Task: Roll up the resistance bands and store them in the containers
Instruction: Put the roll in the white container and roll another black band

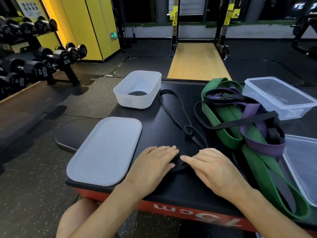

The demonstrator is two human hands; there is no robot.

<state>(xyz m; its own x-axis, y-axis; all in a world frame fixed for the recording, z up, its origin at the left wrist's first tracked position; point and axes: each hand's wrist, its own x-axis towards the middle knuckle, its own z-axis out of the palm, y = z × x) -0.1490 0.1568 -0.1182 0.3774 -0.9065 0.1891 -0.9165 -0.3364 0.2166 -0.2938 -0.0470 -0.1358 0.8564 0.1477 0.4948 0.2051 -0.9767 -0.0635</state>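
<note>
Head-worn view, forward and downward.

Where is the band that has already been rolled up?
In the head view, the rolled black band lies inside the white container at the far left of the black platform, beyond the flat lid.

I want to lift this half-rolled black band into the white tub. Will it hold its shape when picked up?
Probably not: the black band lies in limp, twisted loops, so it looks floppy. The roll under the left hand and right hand seems pinned by fingers; released, it may well uncoil.
</note>
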